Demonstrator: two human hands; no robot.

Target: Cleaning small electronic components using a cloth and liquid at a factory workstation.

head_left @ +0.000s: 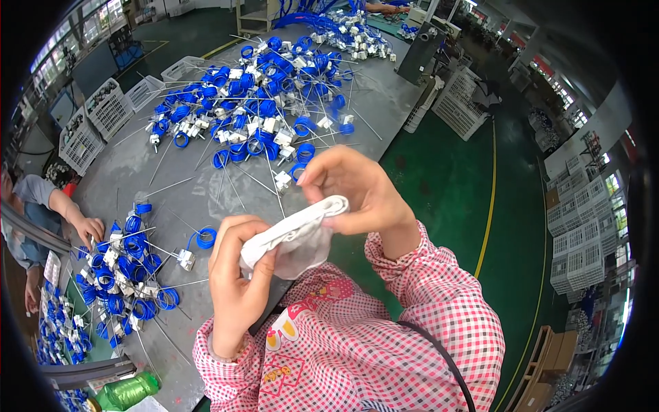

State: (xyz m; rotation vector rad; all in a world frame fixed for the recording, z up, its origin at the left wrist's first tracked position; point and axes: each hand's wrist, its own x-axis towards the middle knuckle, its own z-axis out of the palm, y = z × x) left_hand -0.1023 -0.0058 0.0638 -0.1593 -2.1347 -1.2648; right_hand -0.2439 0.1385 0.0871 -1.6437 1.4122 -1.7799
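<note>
In front of my chest I hold a white, soft, folded cloth-like piece [285, 233] with a thick rolled edge and a thin, slightly see-through lower part; its exact kind I cannot make out. My left hand [237, 275] is closed around its left end, thumb on the near side. At the right end, my right hand [364, 196] has its thumb against the cloth and another finger partly hidden behind the rolled edge, while its index finger curls above, apart from the cloth. Beyond my hands lies a large heap of blue coiled tubes with white blocks and thin metal rods [254, 103].
The grey table [165, 196] also bears a smaller heap of the same parts [123, 271] at left, beside a co-worker's hand [89, 230]. A green spool [127, 391] lies at the near left. White crates [463, 103] stand on the green floor, right of the table.
</note>
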